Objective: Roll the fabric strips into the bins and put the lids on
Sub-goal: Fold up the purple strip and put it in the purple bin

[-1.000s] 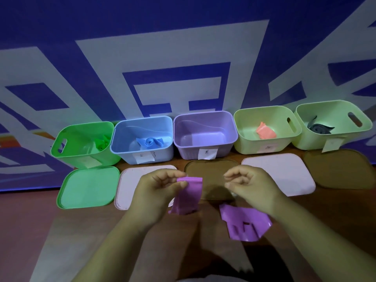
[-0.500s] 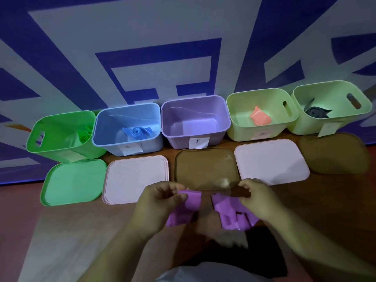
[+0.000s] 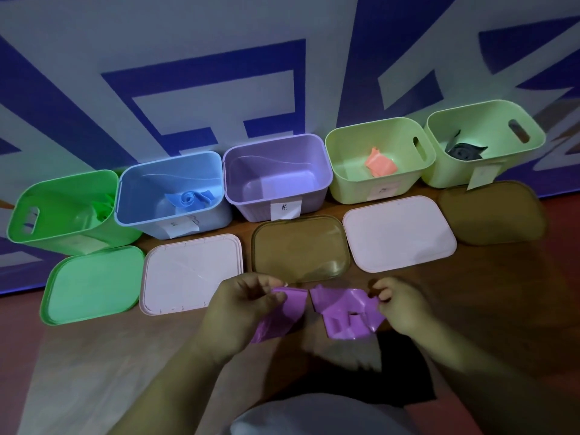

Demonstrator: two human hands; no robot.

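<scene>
A purple fabric strip (image 3: pixel 345 315) lies low over the wooden floor between my hands. My left hand (image 3: pixel 241 312) pinches its left end, which hangs folded below my fingers. My right hand (image 3: pixel 398 304) pinches the crumpled right part. Behind stands a row of open bins: green (image 3: pixel 40 215), blue (image 3: pixel 150 180), purple (image 3: pixel 276 171), and two light green ones (image 3: pixel 351 177) (image 3: pixel 470 124). The purple bin holds nothing. A blue roll (image 3: pixel 190 199), an orange piece (image 3: pixel 379 163) and a dark roll (image 3: pixel 464 150) sit in their bins.
Lids lie flat in front of the bins: a green lid (image 3: pixel 94 284), a pink lid (image 3: pixel 191 271), a brown translucent lid (image 3: pixel 298 246), another pink lid (image 3: pixel 398 230) and a second brown lid (image 3: pixel 492 211). A blue and white wall rises behind.
Both hands have come down and nearer to me with the purple strip. My right hand, earlier apart from the crumpled part, now pinches it. The view has tilted down.
</scene>
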